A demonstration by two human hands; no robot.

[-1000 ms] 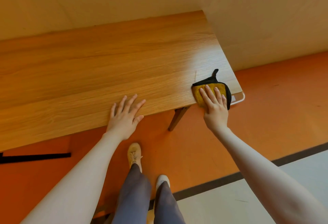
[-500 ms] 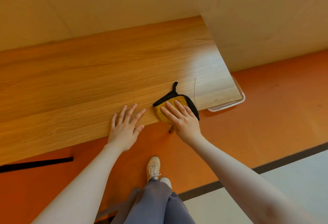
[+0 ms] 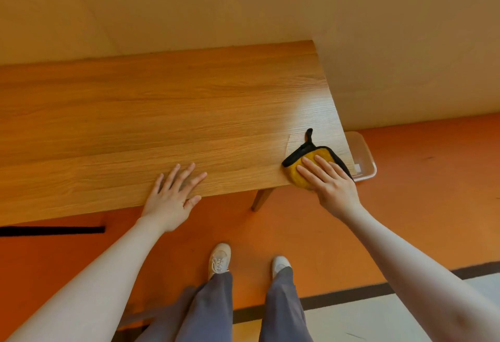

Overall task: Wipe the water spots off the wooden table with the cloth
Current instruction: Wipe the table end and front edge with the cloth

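1. The long wooden worktop [image 3: 162, 114] runs left to right against a beige wall, its grain along its length; its left end is cut off by the frame edge.
2. A black strip [image 3: 51, 230] lies on the orange floor [image 3: 405, 220] under the worktop's near left part.
3. The left hand [image 3: 173, 195] lies flat on the worktop's near edge, fingers straight and spread, its grip released and holding nothing.
4. A slanted wooden table leg [image 3: 261, 199] shows below the near edge, between the two hands.
5. The yellow cloth with black trim [image 3: 308, 164] sits at the worktop's near right corner, partly hanging over the near edge; its black hanging loop [image 3: 309, 136] points away toward the wall.
6. The right hand [image 3: 331, 187] presses the cloth with straight fingers, grip released, covering much of it.
7. A pale plastic tub [image 3: 364, 157] stands on the floor just past the right end, partly hidden by the worktop.
8. No water spots can be made out on the wood.
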